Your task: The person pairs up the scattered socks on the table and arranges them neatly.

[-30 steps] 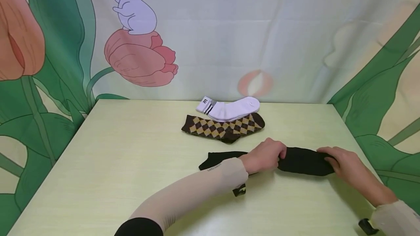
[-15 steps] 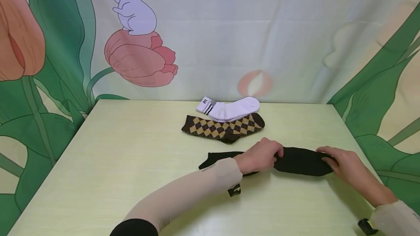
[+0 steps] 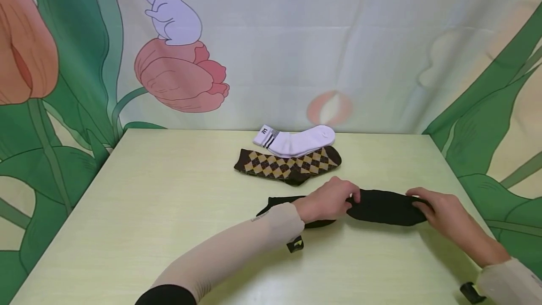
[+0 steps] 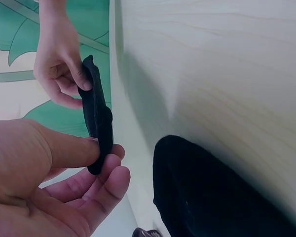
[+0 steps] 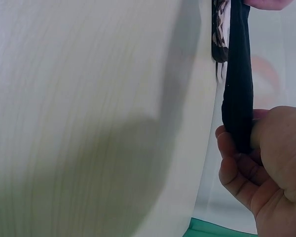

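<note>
A black sock (image 3: 383, 207) is stretched level between my two hands, a little above the table. My left hand (image 3: 330, 199) pinches its left end between thumb and fingers, plain to see in the left wrist view, where the sock (image 4: 99, 118) appears edge-on. At the other end, my right hand (image 5: 271, 168) grips the sock between thumb and fingertips. Another black sock (image 3: 320, 224) lies flat on the table below my left hand, partly hidden by that hand and forearm. Its rounded end (image 4: 187, 177) shows large in the left wrist view.
Behind the hands, a brown argyle sock (image 3: 275, 166) lies on the pale table (image 3: 169, 192). A white sock (image 3: 300, 141) with dark stripes lies against its far side, near the back edge. A printed curtain (image 3: 275, 51) hangs behind the table.
The held black sock has shifted slightly left, with my left hand moving left and my right hand following a little. The other socks stay where they were.
</note>
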A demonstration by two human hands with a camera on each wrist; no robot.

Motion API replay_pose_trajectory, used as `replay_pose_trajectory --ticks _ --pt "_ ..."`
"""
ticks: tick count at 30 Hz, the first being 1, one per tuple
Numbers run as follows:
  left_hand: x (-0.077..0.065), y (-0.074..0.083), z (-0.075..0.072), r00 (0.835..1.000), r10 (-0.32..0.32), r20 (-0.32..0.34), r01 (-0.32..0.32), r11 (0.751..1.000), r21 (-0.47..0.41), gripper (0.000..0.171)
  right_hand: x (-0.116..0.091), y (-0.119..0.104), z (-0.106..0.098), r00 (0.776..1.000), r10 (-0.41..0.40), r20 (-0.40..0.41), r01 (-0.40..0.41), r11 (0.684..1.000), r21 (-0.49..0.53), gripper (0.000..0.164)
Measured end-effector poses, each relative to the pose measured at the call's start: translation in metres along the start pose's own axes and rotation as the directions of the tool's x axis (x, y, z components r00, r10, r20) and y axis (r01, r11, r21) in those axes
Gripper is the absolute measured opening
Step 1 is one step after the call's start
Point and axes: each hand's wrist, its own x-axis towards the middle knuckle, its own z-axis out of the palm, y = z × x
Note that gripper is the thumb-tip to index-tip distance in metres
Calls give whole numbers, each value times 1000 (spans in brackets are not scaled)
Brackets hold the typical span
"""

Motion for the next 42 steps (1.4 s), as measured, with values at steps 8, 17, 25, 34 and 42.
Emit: replay_pose_trajectory --ticks 8,17,25,34,42 --pt "-8 -6 -6 1000 29 -5 -28 999 16 20 5 -6 2 999 20 36 -21 1000 16 35" --pt "-13 -14 -6 999 43 -21 -43 999 13 18 8 -9 5 1000 20 10 -21 999 38 45" --pt "-19 -19 -10 998 42 -36 -42 999 -11 18 11 -11 8 1000 0 28 -1 999 45 42" --pt "-27 -24 -13 999 24 -40 -24 999 -22 19 14 -15 10 999 -46 15 45 997 65 35" --pt "-33 -30 -15 998 34 -43 -37 998 -56 19 17 -18 13 997 -71 5 70 996 58 35"
